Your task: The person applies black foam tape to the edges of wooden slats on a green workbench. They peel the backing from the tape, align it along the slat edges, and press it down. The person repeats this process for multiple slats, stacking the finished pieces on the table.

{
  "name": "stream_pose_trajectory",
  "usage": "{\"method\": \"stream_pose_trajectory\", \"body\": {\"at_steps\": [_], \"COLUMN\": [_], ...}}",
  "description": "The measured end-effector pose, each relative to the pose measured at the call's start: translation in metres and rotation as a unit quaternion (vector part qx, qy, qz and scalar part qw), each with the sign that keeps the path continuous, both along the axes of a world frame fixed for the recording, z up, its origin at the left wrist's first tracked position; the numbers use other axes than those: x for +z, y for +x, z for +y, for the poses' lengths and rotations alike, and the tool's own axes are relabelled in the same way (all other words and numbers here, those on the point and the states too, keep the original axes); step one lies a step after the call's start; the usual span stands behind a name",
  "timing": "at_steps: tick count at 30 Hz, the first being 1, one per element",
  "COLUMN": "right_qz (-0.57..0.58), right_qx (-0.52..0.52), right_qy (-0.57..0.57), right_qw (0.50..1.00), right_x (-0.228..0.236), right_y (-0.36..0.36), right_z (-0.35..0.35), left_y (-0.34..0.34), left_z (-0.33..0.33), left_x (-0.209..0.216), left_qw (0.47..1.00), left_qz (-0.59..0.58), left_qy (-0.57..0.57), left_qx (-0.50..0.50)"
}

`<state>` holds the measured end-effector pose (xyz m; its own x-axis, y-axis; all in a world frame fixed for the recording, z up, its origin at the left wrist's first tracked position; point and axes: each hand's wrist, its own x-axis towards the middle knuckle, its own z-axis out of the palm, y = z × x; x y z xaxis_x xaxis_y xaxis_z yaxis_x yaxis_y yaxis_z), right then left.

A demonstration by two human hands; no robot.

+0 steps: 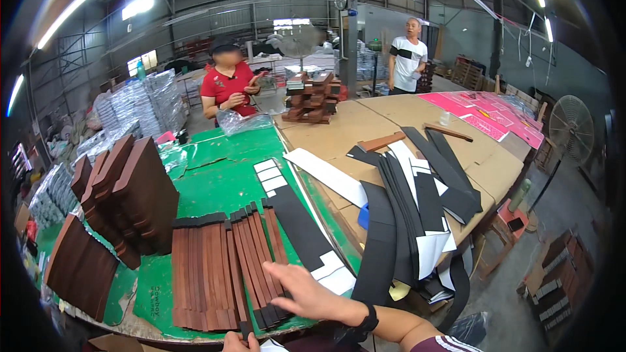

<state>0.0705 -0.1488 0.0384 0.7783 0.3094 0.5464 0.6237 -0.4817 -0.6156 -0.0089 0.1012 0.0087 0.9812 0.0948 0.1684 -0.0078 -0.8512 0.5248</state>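
A row of reddish-brown curved strips (pixel 202 267) with black ends lies side by side on the green table top (pixel 225 179). My left hand (pixel 239 343) is at the near edge, its fingers closed around the black lower end of one brown strip (pixel 238 287); the bottom of the picture cuts this hand off. My right hand (pixel 306 294) hovers over or rests on the strips at the right, fingers stretched and apart, holding nothing. A flat black piece with white patches (pixel 297 225) lies just beyond the right hand.
Stacked brown panels (pixel 145 198) stand at the left. Black strips with white backing (pixel 398 208) spread over the cardboard-covered table (pixel 326 140) at the right. Beyond are a pile of brown pieces (pixel 310 101), pink sheets (pixel 486 114), two people and a standing fan (pixel 572 130).
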Motion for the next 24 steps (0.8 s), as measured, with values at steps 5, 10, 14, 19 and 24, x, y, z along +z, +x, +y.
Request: {"method": "stream_pose_trajectory", "body": {"at_steps": [5, 10, 14, 19, 24], "right_qz": [0.019, 0.031, 0.039, 0.069, 0.030], "right_qx": [-0.064, 0.011, 0.053, 0.119, 0.102], "right_qy": [-0.053, -0.115, -0.176, -0.187, -0.190], "right_qw": [0.996, 0.993, 0.982, 0.973, 0.976], "right_x": [-0.001, -0.032, -0.026, -0.023, -0.023], "right_y": [-0.012, -0.017, -0.013, -0.018, -0.019], "right_z": [-0.015, 0.031, 0.051, 0.064, 0.069], "left_y": [-0.004, -0.003, 0.003, -0.010, -0.015], "left_z": [0.000, 0.007, 0.013, 0.014, 0.014], "left_x": [0.000, 0.002, -0.014, -0.013, -0.009], "left_qw": [0.999, 0.998, 0.996, 0.994, 0.996], "left_qz": [-0.015, -0.032, -0.087, -0.090, -0.069], "left_qy": [-0.033, -0.047, 0.001, -0.048, -0.060], "left_qx": [-0.004, 0.004, -0.007, -0.027, -0.016]}}
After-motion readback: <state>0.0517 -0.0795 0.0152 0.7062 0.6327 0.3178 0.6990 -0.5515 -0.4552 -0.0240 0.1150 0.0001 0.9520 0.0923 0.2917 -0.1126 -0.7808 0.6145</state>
